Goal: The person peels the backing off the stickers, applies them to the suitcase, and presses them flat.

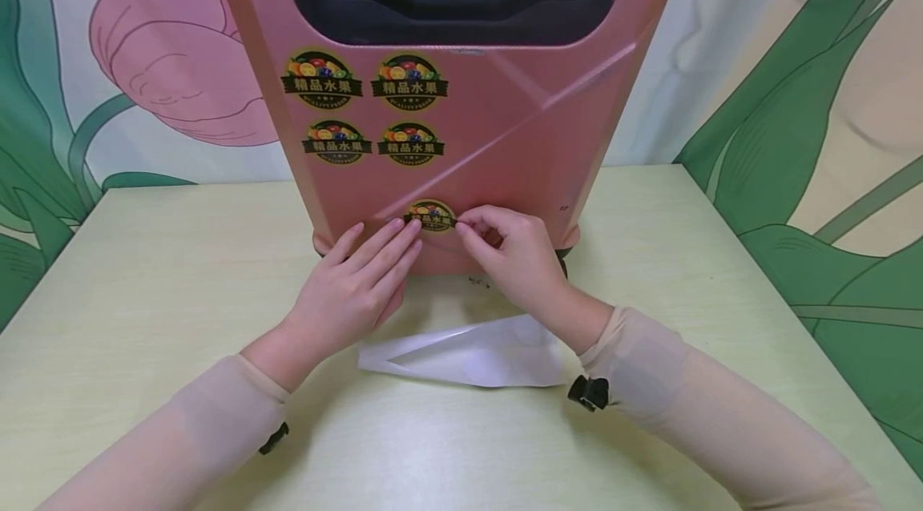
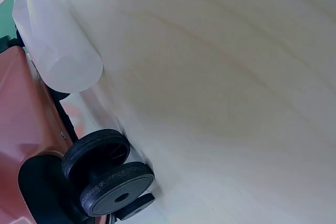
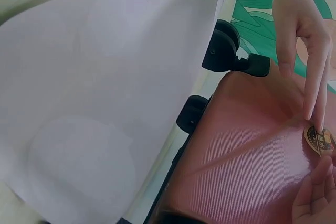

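A pink suitcase (image 1: 526, 142) stands upright on the table, its flat face toward me. Low on that face lies an oval fruit sticker (image 1: 431, 215) with gold and black print. My left hand (image 1: 349, 291) has its fingers stretched out, the tips resting on the sticker's left edge. At the opposite edge, my right hand (image 1: 515, 255) pinches the sticker between thumb and forefinger. The right wrist view shows the sticker (image 3: 316, 139) between both hands. Higher up are two rows of matching stickers (image 1: 409, 83), two in each row.
White backing paper (image 1: 490, 357), curled and folded, lies on the table (image 1: 180, 271) in front of the suitcase, beneath my right wrist. Black wheels (image 2: 118, 187) show at the suitcase's base. Behind stands a wall with painted leaves (image 1: 800, 126) and a pink flower.
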The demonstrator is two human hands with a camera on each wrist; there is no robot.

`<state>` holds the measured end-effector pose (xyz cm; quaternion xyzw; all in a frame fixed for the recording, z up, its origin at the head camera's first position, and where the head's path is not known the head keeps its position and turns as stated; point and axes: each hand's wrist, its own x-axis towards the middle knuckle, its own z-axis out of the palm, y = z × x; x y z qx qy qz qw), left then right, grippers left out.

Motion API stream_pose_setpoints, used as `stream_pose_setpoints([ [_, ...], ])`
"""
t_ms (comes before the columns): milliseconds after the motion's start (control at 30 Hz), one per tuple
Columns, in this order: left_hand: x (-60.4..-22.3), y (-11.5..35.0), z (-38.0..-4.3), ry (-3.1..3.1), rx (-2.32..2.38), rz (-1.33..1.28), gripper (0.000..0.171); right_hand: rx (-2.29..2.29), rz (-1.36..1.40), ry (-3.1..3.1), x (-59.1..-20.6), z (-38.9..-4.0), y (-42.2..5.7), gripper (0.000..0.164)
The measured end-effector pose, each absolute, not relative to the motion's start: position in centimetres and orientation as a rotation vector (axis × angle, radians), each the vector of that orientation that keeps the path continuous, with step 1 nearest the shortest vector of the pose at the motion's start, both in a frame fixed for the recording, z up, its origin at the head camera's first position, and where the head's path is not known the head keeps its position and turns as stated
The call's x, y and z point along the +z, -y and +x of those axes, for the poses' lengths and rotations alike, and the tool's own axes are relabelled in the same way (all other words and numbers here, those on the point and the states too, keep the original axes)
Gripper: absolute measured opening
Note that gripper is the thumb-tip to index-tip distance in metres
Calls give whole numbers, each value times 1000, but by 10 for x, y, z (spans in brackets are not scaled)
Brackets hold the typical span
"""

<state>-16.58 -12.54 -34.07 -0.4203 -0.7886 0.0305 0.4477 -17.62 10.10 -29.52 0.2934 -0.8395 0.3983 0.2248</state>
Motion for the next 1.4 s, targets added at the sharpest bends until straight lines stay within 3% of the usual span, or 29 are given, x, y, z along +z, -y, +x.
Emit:
stream_pose_setpoints([
  [867, -342, 127, -163, 1966, 96, -991, 42, 310, 746, 2412, -274, -166, -98, 15],
  [1400, -344, 127, -163, 1968, 107, -999, 43, 342, 842, 2157, -256, -169, -107, 13],
])
